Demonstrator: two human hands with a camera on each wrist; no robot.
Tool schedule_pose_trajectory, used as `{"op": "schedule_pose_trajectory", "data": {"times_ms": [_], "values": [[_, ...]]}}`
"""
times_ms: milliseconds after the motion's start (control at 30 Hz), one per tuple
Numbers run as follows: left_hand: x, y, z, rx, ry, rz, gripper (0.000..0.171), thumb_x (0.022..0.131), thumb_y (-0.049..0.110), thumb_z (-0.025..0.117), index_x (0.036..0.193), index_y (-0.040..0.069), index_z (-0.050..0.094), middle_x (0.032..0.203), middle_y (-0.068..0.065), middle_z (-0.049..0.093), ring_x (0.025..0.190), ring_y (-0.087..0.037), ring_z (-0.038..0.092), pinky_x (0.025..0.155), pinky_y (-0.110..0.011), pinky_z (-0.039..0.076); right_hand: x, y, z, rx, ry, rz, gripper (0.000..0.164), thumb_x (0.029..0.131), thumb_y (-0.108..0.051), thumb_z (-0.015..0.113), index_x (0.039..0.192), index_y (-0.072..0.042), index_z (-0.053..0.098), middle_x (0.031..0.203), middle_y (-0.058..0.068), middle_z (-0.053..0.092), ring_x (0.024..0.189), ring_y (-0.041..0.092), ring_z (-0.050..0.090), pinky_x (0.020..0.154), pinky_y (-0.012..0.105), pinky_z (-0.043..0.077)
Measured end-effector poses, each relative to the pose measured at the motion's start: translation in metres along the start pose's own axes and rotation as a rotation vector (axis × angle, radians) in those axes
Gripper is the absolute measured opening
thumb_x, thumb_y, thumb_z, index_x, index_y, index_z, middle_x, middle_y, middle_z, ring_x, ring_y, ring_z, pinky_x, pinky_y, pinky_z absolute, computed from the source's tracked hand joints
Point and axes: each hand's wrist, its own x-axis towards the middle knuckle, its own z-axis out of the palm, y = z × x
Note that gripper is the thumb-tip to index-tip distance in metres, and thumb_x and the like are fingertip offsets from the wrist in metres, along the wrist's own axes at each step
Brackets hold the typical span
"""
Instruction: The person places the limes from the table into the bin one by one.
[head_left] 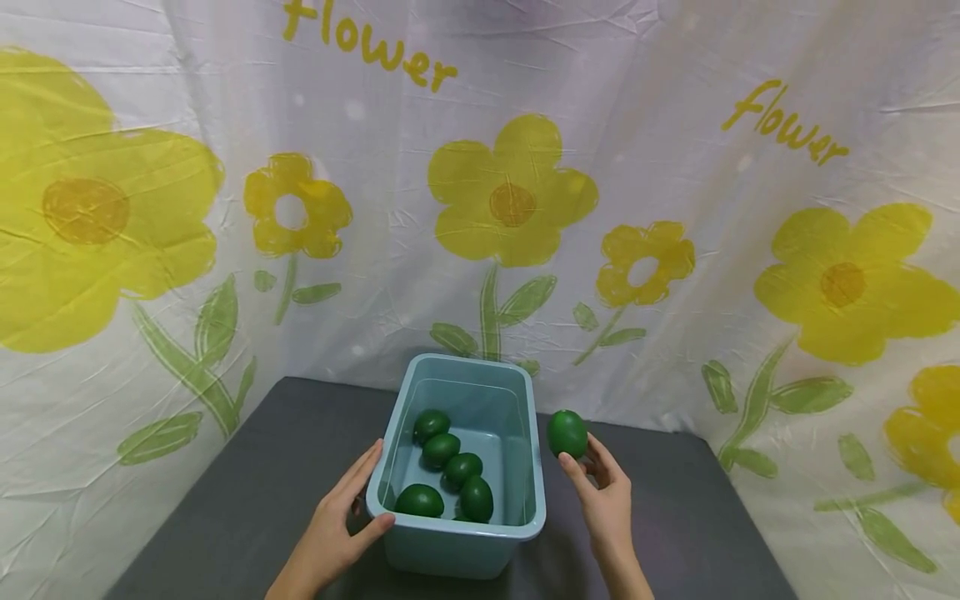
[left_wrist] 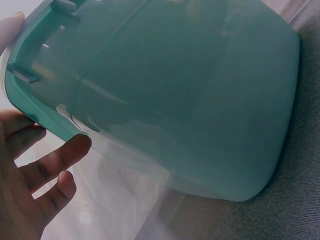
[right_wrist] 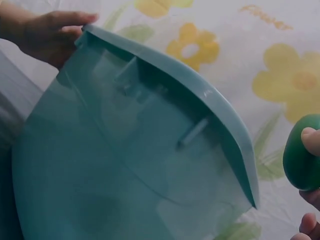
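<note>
A light blue-green plastic bin (head_left: pixel 450 546) stands on the dark table, open side up. My left hand (head_left: pixel 337 517) grips the rim at its near left corner, the thumb over the edge and the fingers along the outside. In the left wrist view, fingertips (left_wrist: pixel 77 145) lie right at the rim. Right of the bin, my right hand (head_left: pixel 609 500) pinches a glossy dark green, avocado-like fruit (head_left: pixel 567 434) between thumb and fingers, raised beside the rim. Several similar green fruits (head_left: pixel 441 451) lie on the bin's floor, mostly toward the left and near side. The near wall partly hides the closest ones.
The dark grey tabletop (head_left: pixel 247 483) extends to both sides of the bin. Behind and around it hangs a white curtain (head_left: pixel 390 275) printed with yellow flowers, close to the table's far edge.
</note>
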Motion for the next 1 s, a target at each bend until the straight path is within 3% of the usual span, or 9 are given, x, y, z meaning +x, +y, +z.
{"op": "schedule_pose_trajectory", "data": {"times_ms": [467,567,767,1000], "values": [[-0.007,0.000,0.010,-0.046,-0.052,-0.033,0.080,0.097,0.028,0.077,0.166,0.021,0.039,0.168,-0.008,0.042,0.091,-0.003,0.049,0.066,-0.024,0.042,-0.012,0.003,0.005,-0.011,-0.021,0.004,0.058,0.093,-0.026,0.085,0.146,-0.011,0.065,0.135,0.011,0.072,0.089,0.011,0.059,0.081,0.027,0.047],[-0.006,0.000,0.009,-0.043,-0.044,-0.035,0.080,0.097,0.028,0.077,0.167,0.022,0.038,0.168,-0.007,0.042,0.090,-0.003,0.049,0.066,-0.025,0.042,-0.010,0.003,0.008,-0.001,-0.046,-0.027,0.056,0.093,-0.025,0.085,0.144,-0.013,0.067,0.130,0.009,0.073,0.082,0.011,0.058,0.074,0.026,0.047],[-0.001,0.000,0.005,-0.031,-0.001,0.011,0.080,0.095,0.026,0.078,0.166,0.019,0.040,0.166,-0.009,0.045,0.097,-0.004,0.052,0.067,-0.025,0.044,-0.003,0.000,0.018,-0.036,-0.083,-0.139,0.051,0.090,-0.021,0.087,0.138,-0.015,0.072,0.105,0.006,0.073,0.066,0.008,0.045,0.060,0.025,0.039],[0.000,0.000,0.002,-0.010,0.014,0.031,0.081,0.094,0.024,0.078,0.165,0.017,0.041,0.165,-0.009,0.045,0.097,-0.004,0.052,0.068,-0.025,0.045,0.001,-0.002,0.027,-0.179,-0.092,-0.249,0.052,0.087,-0.024,0.090,0.135,-0.018,0.074,0.113,0.001,0.076,0.067,0.012,0.045,0.061,0.026,0.036]]}}
